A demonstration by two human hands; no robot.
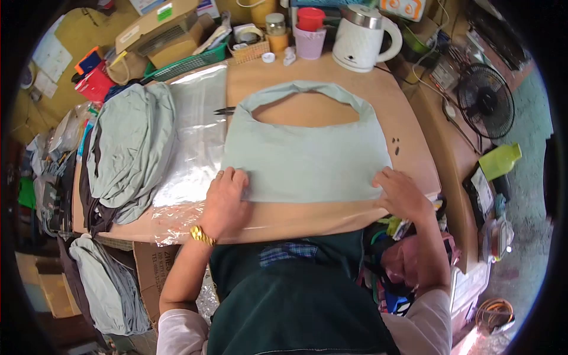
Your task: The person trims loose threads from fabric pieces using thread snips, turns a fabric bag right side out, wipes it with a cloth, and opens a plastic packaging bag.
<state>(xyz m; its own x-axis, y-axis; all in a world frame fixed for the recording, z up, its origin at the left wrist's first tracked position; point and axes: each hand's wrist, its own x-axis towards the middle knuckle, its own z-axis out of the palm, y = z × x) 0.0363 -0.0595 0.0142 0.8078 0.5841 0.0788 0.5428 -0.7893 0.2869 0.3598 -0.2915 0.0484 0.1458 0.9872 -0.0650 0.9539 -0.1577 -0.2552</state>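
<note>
A pale grey-green cloth bag (307,157) lies flat on the brown-covered table (284,222), its looped handle toward the far side. At the bag's lower left corner is my left hand (228,198), its fingers curled down at the fabric edge. My right hand (402,192) has its fingers bent together on the lower right corner. Dark scissor tips (224,111) show beside the bag's upper left edge, the rest hidden under it. Clear plastic sheets (198,130) lie left of the bag.
Folded grey-green cloth (133,142) is piled at the table's left. Along the back stand a white kettle (359,38), a pink cup (309,41), a jar and a green basket (189,64). A black fan (486,100) and green bottle (500,160) are at right.
</note>
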